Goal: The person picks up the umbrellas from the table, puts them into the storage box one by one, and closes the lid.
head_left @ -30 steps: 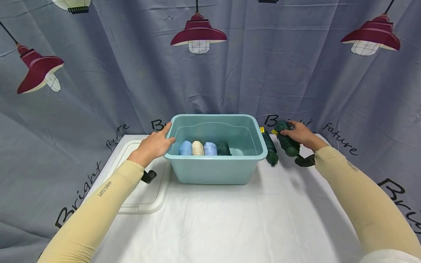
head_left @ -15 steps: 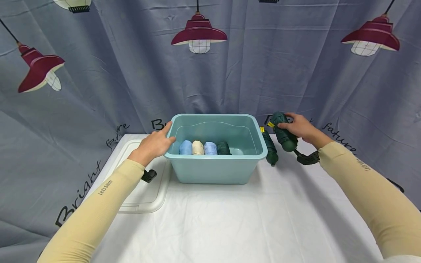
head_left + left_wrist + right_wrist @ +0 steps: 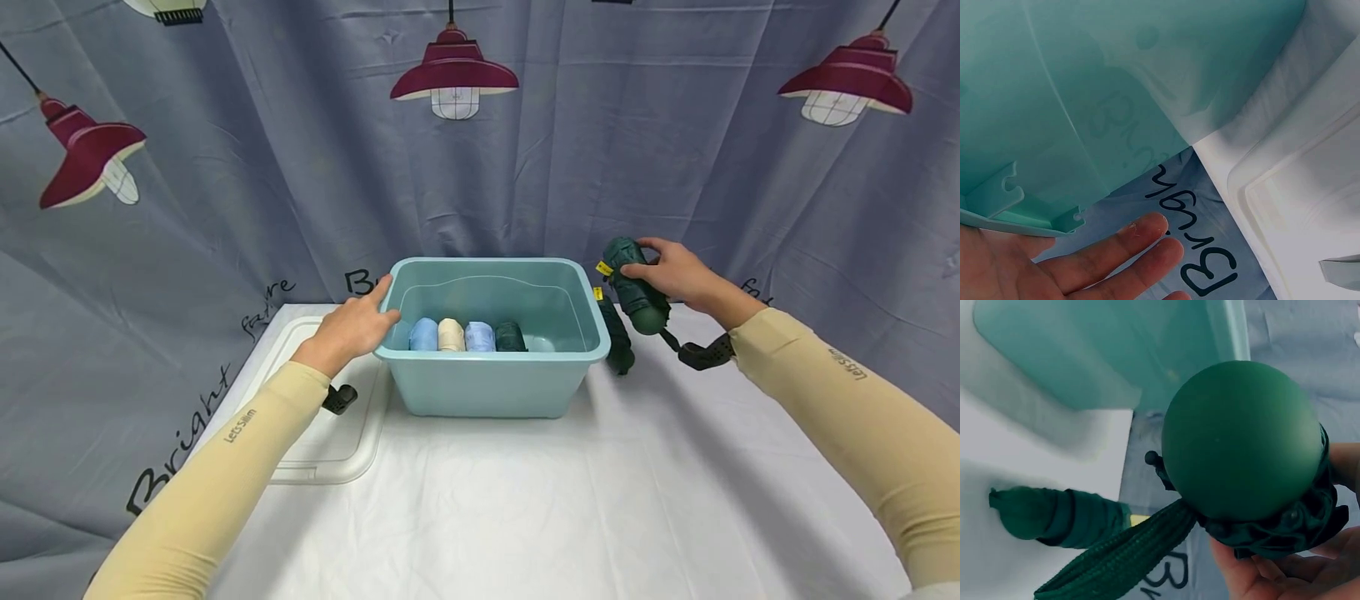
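A folded dark green umbrella point(image 3: 636, 287) is gripped in my right hand point(image 3: 678, 273), raised above the table right of the teal plastic bin point(image 3: 480, 387). Its rounded handle end point(image 3: 1241, 440) and wrist strap point(image 3: 1122, 559) fill much of the right wrist view. A second folded green umbrella point(image 3: 618, 337) with a yellow tag lies against the bin's right side. My left hand point(image 3: 352, 329) rests on the bin's left rim, its fingers point(image 3: 1110, 253) fairly straight in the left wrist view. Inside the bin stand several rolled items: blue point(image 3: 423, 335), cream point(image 3: 452, 335), light blue point(image 3: 480, 337) and dark green point(image 3: 510, 337).
A white lid point(image 3: 330, 442) lies flat on the table left of the bin, partly under my left forearm. White cloth covers the table point(image 3: 525, 500). Behind it hangs a grey-blue curtain point(image 3: 315, 167) printed with red lamps.
My right hand has lifted the green umbrella off the table and moved it up and a little left toward the bin. The left hand has stayed on the rim.
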### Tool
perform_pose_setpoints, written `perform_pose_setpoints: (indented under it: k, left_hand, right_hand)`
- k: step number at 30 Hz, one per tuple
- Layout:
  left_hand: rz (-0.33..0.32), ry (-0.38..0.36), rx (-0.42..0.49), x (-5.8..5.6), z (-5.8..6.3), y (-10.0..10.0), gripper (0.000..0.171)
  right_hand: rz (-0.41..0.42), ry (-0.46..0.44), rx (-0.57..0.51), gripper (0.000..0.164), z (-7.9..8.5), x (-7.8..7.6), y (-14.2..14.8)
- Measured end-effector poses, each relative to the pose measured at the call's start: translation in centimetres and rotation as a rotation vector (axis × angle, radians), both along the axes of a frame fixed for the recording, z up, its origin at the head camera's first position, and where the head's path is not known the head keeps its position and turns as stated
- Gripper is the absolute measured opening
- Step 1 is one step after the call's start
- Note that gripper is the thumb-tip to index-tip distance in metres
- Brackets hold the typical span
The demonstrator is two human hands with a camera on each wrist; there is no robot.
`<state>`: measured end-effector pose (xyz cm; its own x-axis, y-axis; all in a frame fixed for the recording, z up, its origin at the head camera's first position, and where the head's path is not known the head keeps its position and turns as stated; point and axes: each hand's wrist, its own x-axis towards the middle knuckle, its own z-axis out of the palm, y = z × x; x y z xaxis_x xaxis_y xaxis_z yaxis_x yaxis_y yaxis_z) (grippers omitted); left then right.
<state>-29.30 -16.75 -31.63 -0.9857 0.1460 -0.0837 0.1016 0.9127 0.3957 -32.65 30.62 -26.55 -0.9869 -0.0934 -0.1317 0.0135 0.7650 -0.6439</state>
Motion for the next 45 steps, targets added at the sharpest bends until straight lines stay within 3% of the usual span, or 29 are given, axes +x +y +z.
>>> perform_pose_setpoints:
  k: [14,21,36,45]
  left_hand:
    - [0.006,0.007,0.0,0.0,0.3,0.0,0.075]
    - [0.005,-0.003,-0.002,-0.1,0.3,0.0,0.075]
    - [0.007,-0.011,0.001,0.1,0.2,0.1,0.074]
    - [0.009,-0.017,0.0,0.0,0.1,0.2,0.074]
  right_hand:
    - [0.105,0.044,0.143,0.083,3.0,0.9,-4.2]
    - [0.139,0.021,0.161,0.081,3.8,0.7,-6.7]
    - [0.264,-0.076,0.271,0.075,3.7,-0.6,-10.9]
    - [0.275,-0.137,0.315,0.074,2.5,-1.6,-12.8]
